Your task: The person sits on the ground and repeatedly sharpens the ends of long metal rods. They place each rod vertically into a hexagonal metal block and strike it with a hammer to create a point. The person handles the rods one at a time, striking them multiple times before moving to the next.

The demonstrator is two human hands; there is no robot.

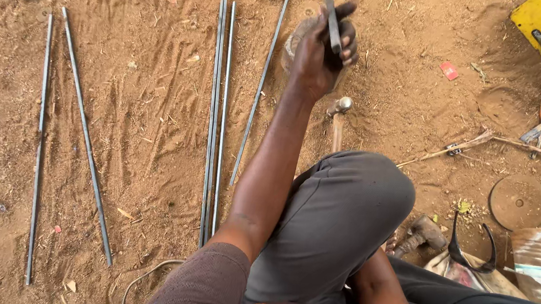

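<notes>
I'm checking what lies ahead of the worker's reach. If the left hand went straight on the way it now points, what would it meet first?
The left hand, gripping a metal rod, points away from the body. Directly under and ahead sits a rounded stone, probably met first, though depth is unclear. Beyond it only bare sand shows.

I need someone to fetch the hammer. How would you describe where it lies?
Find the person's raised grey-trousered knee. Just beyond it, below the left hand, the hammer lies on the sand. Unlike the long thin steel rods nearby, it is short, with a wooden handle.
</notes>
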